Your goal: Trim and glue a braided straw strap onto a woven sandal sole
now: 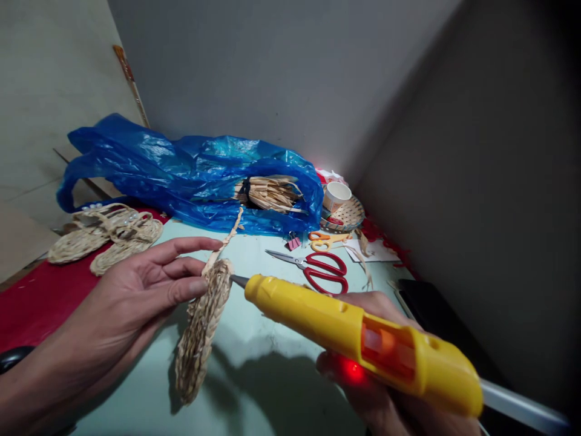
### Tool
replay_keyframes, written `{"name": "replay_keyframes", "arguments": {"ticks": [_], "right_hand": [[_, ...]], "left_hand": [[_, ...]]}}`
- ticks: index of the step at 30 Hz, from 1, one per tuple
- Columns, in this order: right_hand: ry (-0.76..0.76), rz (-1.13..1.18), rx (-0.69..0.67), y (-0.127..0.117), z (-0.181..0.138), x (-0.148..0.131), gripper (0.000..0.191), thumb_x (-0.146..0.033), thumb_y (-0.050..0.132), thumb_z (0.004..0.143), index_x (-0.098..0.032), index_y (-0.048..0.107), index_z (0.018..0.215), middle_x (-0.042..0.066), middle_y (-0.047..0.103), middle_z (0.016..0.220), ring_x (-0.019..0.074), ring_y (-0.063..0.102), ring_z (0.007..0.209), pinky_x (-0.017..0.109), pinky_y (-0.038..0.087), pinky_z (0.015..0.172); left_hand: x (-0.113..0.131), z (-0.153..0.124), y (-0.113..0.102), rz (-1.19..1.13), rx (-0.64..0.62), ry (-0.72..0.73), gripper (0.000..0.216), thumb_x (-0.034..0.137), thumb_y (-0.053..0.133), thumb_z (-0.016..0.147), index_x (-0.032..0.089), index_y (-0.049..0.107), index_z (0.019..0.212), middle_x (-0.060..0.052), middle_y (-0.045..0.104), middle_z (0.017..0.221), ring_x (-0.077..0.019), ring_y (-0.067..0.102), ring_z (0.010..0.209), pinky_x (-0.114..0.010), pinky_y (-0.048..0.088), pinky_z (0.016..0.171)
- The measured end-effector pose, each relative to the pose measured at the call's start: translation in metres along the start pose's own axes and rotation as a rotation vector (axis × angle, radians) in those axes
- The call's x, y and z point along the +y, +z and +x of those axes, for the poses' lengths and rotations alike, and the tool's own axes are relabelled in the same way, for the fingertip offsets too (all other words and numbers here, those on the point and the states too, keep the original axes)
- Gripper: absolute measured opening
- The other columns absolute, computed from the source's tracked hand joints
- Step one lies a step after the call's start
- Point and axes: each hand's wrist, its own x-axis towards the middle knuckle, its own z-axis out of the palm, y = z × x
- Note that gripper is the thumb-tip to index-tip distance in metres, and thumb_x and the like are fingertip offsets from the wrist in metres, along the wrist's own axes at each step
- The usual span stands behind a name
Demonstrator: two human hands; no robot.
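Between the thumb and fingers of my left hand (149, 284) is a woven straw sole (202, 339), tilted on its edge over the table. A thin braided straw strand (227, 239) sticks up from its top end, beside my index finger. My right hand (363, 381) is wrapped round a yellow glue gun (313, 315), with a red light glowing at its underside and a clear glue stick (521, 406) coming out of its back. The gun's dark nozzle (239, 280) is at the sole's upper edge; whether it touches, I cannot tell.
A blue plastic bag (181, 163) holding a bundle of dried straw (267, 194) lies at the back. Red-handled scissors (324, 272), orange-yellow scissors (327, 241) and a pink binder clip (293, 241) lie before it. Woven sandals (106, 233) are at left, a basket (351, 215) with a cup (337, 195) at right.
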Motion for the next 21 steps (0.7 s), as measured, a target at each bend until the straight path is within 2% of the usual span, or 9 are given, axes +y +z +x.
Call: {"name": "replay_keyframes", "arguments": {"ticks": [5, 9, 11, 13, 16, 21], "right_hand": [[0.022, 0.014, 0.057, 0.003, 0.001, 0.001, 0.01, -0.037, 0.057, 0.101, -0.037, 0.064, 0.108, -0.002, 0.073, 0.08, 0.0215, 0.07, 0.06, 0.034, 0.054, 0.06], [0.025, 0.046, 0.025, 0.003, 0.003, 0.001, 0.012, -0.04, 0.066, 0.095, -0.038, 0.065, 0.107, -0.002, 0.074, 0.081, 0.0231, 0.072, 0.065, 0.034, 0.055, 0.061], [-0.005, 0.079, 0.036, 0.002, 0.003, 0.002, 0.008, -0.038, 0.064, 0.096, -0.037, 0.064, 0.104, -0.002, 0.073, 0.077, 0.0223, 0.071, 0.06, 0.034, 0.054, 0.058], [-0.038, 0.095, 0.038, 0.001, 0.003, 0.003, 0.006, -0.036, 0.062, 0.096, -0.036, 0.063, 0.102, -0.002, 0.072, 0.074, 0.0223, 0.069, 0.055, 0.035, 0.052, 0.055], [-0.056, 0.055, -0.029, -0.002, 0.004, 0.005, 0.005, -0.032, 0.062, 0.093, -0.035, 0.064, 0.096, -0.002, 0.073, 0.076, 0.0233, 0.069, 0.057, 0.036, 0.052, 0.056], [0.015, 0.097, -0.073, -0.001, 0.005, 0.004, 0.006, -0.036, 0.063, 0.093, -0.035, 0.066, 0.087, -0.003, 0.072, 0.075, 0.0207, 0.066, 0.057, 0.033, 0.052, 0.055]], "left_hand": [[-0.001, 0.0, 0.001, -0.033, -0.004, -0.023, 0.054, 0.023, 0.093, 0.06, 0.026, 0.079, 0.112, -0.003, 0.08, 0.071, -0.0224, 0.076, 0.071, -0.026, 0.062, 0.064], [0.003, 0.005, 0.009, -0.109, 0.036, -0.049, 0.058, 0.025, 0.088, 0.067, 0.026, 0.075, 0.123, -0.002, 0.08, 0.071, -0.0279, 0.079, 0.082, -0.033, 0.065, 0.073], [0.006, 0.006, 0.013, -0.12, 0.042, -0.057, 0.059, 0.025, 0.088, 0.067, 0.026, 0.074, 0.125, -0.002, 0.079, 0.07, -0.0281, 0.08, 0.082, -0.034, 0.065, 0.075], [0.008, 0.006, 0.014, -0.119, 0.046, -0.062, 0.06, 0.025, 0.088, 0.067, 0.026, 0.074, 0.125, -0.002, 0.079, 0.069, -0.0277, 0.08, 0.081, -0.033, 0.065, 0.075], [0.006, 0.002, 0.01, -0.103, 0.047, -0.062, 0.06, 0.024, 0.089, 0.066, 0.026, 0.074, 0.124, -0.001, 0.079, 0.07, -0.0261, 0.079, 0.077, -0.031, 0.065, 0.072], [0.001, -0.002, 0.001, -0.069, 0.033, -0.06, 0.068, 0.023, 0.097, 0.057, 0.027, 0.075, 0.121, -0.003, 0.081, 0.075, -0.0186, 0.074, 0.07, -0.02, 0.061, 0.064]]}}
